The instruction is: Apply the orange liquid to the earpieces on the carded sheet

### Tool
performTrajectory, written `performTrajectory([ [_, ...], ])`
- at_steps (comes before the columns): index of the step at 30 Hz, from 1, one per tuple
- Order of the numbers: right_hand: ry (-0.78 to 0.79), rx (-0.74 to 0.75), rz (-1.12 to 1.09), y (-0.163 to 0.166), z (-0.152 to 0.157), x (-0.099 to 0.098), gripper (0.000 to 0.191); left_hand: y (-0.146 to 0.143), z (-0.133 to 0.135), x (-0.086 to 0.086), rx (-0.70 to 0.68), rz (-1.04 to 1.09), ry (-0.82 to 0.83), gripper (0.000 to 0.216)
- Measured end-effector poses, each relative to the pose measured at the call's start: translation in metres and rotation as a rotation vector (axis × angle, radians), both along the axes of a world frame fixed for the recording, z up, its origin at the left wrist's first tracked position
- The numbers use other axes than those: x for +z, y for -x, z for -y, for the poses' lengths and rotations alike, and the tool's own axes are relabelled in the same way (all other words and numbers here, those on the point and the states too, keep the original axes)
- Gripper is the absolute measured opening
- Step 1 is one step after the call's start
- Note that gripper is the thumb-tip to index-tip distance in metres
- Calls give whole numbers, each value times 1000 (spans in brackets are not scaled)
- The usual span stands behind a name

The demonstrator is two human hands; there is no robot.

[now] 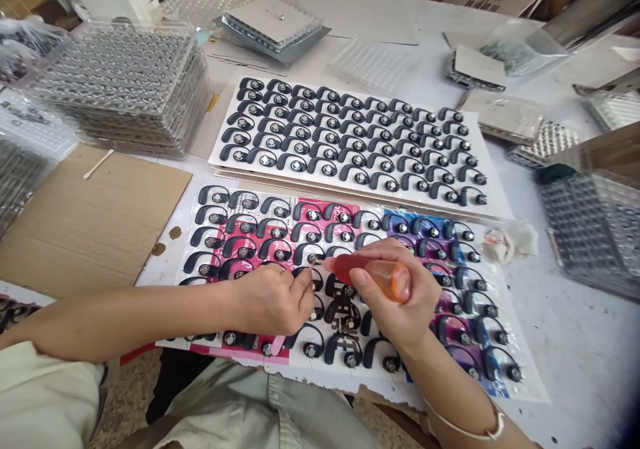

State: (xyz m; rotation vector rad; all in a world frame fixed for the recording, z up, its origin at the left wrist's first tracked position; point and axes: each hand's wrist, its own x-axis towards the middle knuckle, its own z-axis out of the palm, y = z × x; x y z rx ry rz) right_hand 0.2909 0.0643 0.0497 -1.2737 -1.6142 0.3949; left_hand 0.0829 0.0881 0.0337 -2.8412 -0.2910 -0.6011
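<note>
In my right hand (400, 295) is a squeeze bottle (373, 275) of orange-red liquid, tilted with its thin nozzle pointing left. The nozzle tip is at a black ear-hook-shaped piece (303, 254) with a silvery round end. My left hand (275, 302) is closed just left of the nozzle, its fingertips over the pieces. A small pink end (277, 345) shows below that hand; whether the fingers grip it is hidden. Rows of the same black pieces lie on a plastic-covered printed sheet (520, 342), partly hidden by my hands and forearms.
Behind, a white board (470, 209) holds more rows of black pieces. Stacked clear trays (120, 89) stand at the left, near brown cardboard (90, 215) with a cotton swab (99, 164) on it. Crumpled tissue (523, 239) and more trays (590, 215) are at the right.
</note>
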Motion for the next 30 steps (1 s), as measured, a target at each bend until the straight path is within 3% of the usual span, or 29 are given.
performTrajectory([
  [30, -66, 33, 69, 4, 1, -2, 18, 0, -1, 3, -6, -9, -4, 18],
])
